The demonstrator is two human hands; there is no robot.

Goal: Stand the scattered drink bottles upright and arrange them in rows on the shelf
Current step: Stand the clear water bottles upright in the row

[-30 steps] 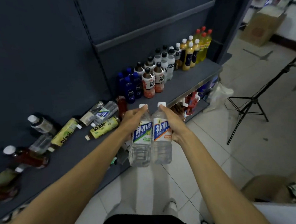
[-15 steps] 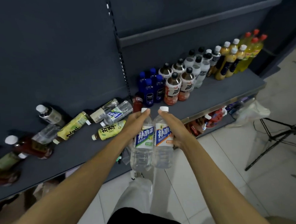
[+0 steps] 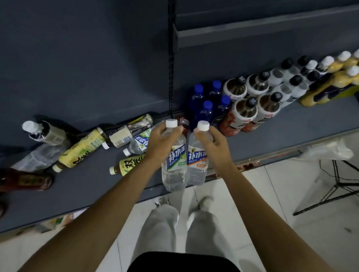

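My left hand [image 3: 161, 144] grips a clear water bottle with a green-edged label [image 3: 174, 167] near its neck. My right hand [image 3: 215, 145] grips a matching clear bottle with an orange-edged label [image 3: 196, 166]. Both bottles are upright, side by side, over the front part of the grey shelf [image 3: 298, 127]. Upright rows stand at the back right: blue bottles [image 3: 207, 105], brown tea bottles [image 3: 248, 109], white bottles [image 3: 290, 86], yellow bottles [image 3: 335, 79]. Several bottles lie scattered on the left, among them a yellow-labelled one [image 3: 79, 151] and a small yellow one [image 3: 128, 164].
A red bottle [image 3: 23, 181] lies at the far left of the shelf. A black stand's legs [image 3: 347, 185] rest on the tiled floor at the right, with a plastic bag [image 3: 329, 151] under the shelf edge. My legs [image 3: 179, 223] are below.
My view has swung left and closer to the shelf. Both hands have carried the two water bottles forward, from over the floor to over the shelf's front part.
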